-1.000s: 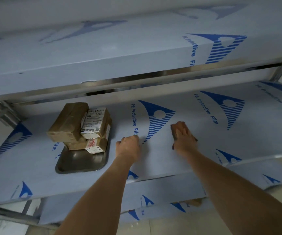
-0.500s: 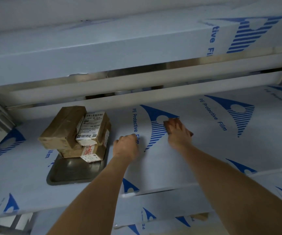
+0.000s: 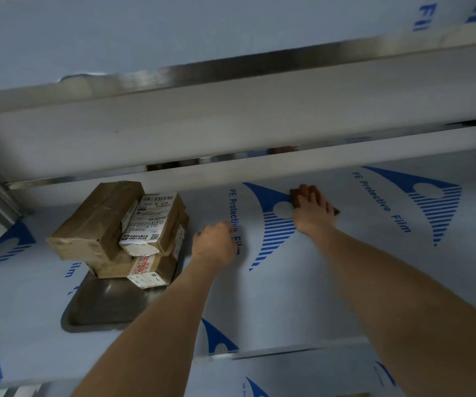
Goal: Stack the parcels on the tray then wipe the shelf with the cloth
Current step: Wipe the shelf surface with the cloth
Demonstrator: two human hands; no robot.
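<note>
Brown parcels (image 3: pixel 122 227) stacked on steel tray (image 3: pixel 99 308) at 9 o'clock, done. Right hand (image 3: pixel 312 214) presses cloth (image 3: pixel 296 197) flat on shelf (image 3: pixel 374 267), wiping underway; left hand (image 3: pixel 215 245) fisted, empty.

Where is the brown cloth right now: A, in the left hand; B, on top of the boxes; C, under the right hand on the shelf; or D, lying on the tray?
C: the right hand lies on the brown cloth, flat on the shelf.
</note>
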